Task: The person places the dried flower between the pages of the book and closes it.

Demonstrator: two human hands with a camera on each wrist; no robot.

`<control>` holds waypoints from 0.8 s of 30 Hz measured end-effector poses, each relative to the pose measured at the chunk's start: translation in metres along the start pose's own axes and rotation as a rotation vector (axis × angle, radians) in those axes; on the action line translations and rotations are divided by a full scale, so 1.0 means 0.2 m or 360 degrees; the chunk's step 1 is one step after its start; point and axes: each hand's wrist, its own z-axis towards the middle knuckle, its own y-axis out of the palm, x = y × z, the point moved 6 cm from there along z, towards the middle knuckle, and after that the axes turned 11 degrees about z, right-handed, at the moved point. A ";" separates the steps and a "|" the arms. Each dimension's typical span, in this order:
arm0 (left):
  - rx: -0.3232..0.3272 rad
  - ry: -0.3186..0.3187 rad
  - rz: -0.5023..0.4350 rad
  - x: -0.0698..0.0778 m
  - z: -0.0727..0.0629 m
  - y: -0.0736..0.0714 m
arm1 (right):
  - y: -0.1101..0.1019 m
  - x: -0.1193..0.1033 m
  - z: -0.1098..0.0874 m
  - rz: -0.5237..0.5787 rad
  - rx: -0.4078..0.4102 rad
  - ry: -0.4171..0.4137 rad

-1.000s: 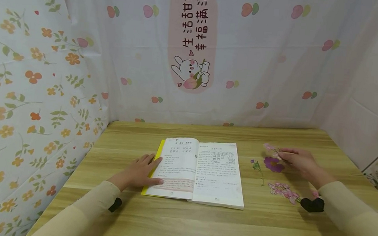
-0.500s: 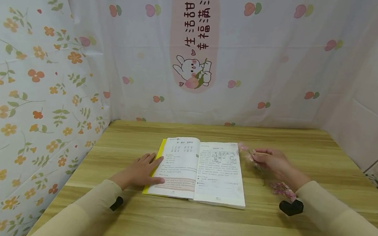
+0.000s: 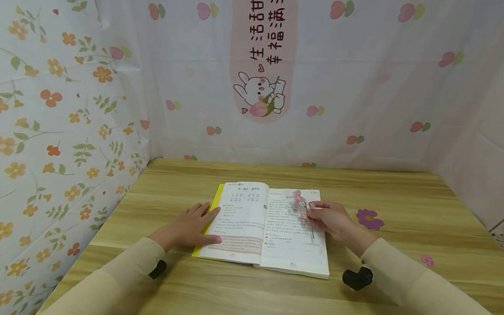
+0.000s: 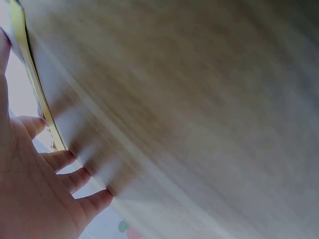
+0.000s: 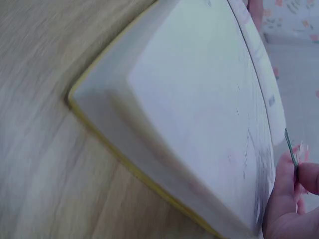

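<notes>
An open book (image 3: 286,253) with a yellow cover lies on the wooden table, its printed pages facing up. My left hand (image 3: 187,227) rests at its left edge, the thumb on the left page and the fingertips on the table, as the left wrist view confirms. Over the right page, my right hand (image 3: 332,220) pinches a sprig of pink flowers (image 3: 298,199) between thumb and fingers. Its thin green stem (image 5: 290,147) shows between thumb and finger in the right wrist view. The sprig overlaps the page's line drawing.
On the table (image 3: 238,311), right of the book, lie a purple flower (image 3: 370,219) and a small pink flower (image 3: 427,260). My right forearm hides part of that area. Patterned cloth (image 3: 168,135) hangs behind and beside the table.
My right hand has carried the pink sprig leftward from the loose flowers to over the right page. My left hand has stayed at the book's left edge.
</notes>
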 end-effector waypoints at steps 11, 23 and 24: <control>-0.0016 -0.0007 -0.0003 0.00 0.00 -0.01 | 0.16 0.08 0.05 -0.0309 0.0300 -0.0079; -0.0004 -0.0004 0.0026 0.01 0.01 -0.01 | 0.28 0.10 0.08 -0.0393 0.0263 -0.0089; -0.0004 -0.0004 0.0025 0.01 0.01 -0.01 | 0.29 0.10 0.09 -0.0400 0.0261 -0.0087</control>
